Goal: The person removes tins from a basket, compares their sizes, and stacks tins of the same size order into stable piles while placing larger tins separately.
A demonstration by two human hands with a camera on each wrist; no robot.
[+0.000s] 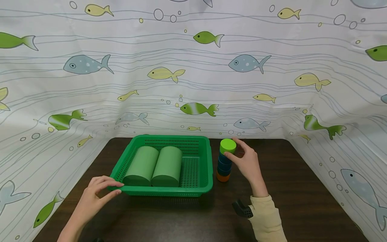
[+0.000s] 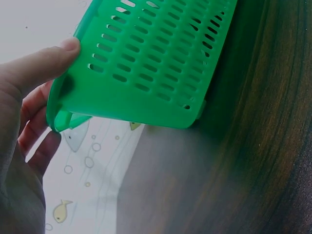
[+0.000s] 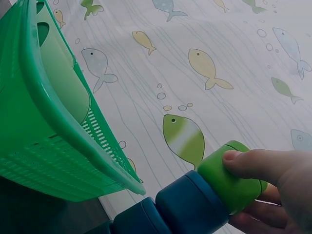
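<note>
My left hand [image 1: 96,193] pinches the near left corner of the green plastic basket [image 1: 163,191], thumb on the outer wall and fingers curled behind the rim. Inside the basket, two pale green half-round blocks [image 1: 142,164] lie side by side, filling its left and middle parts. Just right of the basket stands a stack of short cylinders: an orange cylinder [image 1: 223,177] at the bottom, several dark blue cylinders [image 1: 224,163] above it, and a lime green cylinder [image 1: 228,145] on top. My right hand [image 1: 246,161] grips the lime green cylinder between thumb and fingers; it meets the blue cylinder [image 3: 190,204] below.
Everything stands on a dark brown wooden table [image 1: 290,201]. A white fish-print sheet [image 1: 193,84] rises behind the table and along both sides. A black strap-like piece [image 1: 242,209] sits by the right cuff.
</note>
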